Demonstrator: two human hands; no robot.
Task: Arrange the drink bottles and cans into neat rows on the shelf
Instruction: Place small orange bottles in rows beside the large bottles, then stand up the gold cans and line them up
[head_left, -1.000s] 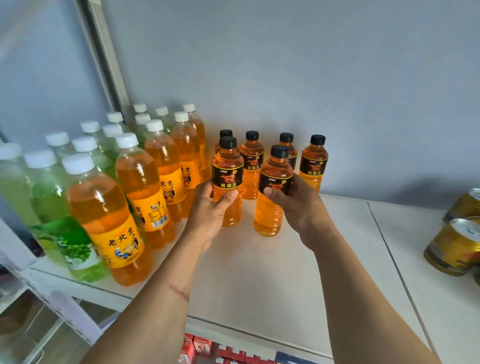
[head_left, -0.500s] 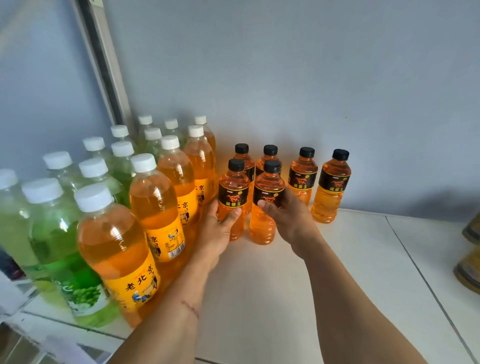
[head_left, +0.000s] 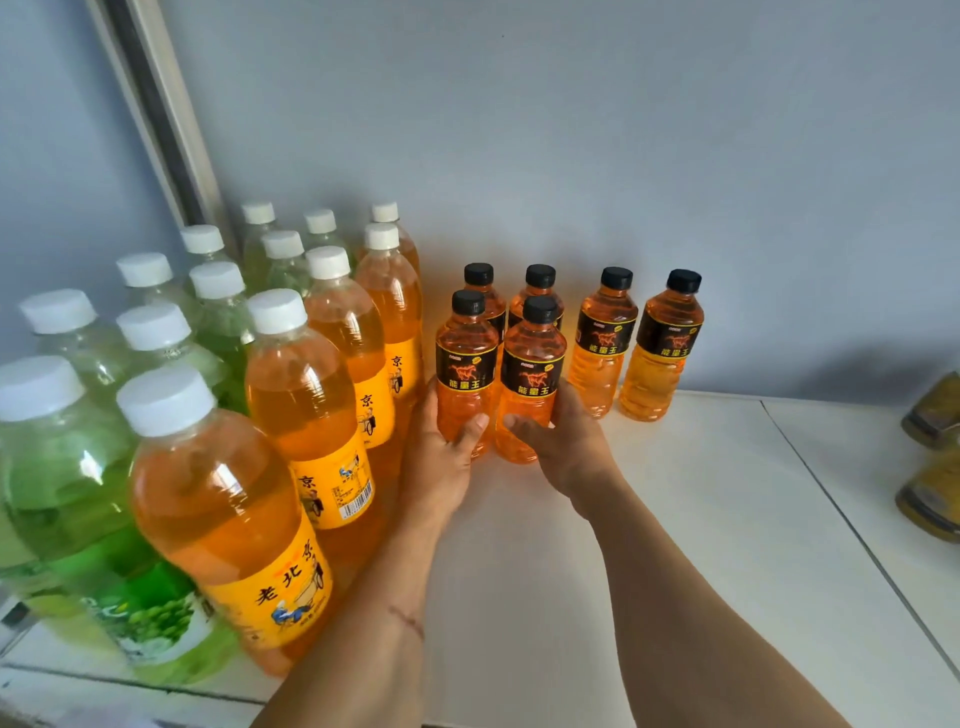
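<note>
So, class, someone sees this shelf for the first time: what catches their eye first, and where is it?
Mid-shelf, the left hand and right hand each grip a small black-capped orange bottle, the left-hand bottle beside the right-hand bottle. Tall white-capped orange bottles and green bottles crowd the left.

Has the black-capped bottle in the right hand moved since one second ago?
Yes. The bottle in the right hand went left, closing up beside the left-hand bottle, judged against the back-row bottles.

Left hand (head_left: 445, 457) and right hand (head_left: 566, 447) each grip a small black-capped bottle (head_left: 464, 374) on the shelf (head_left: 675, 545)
</note>
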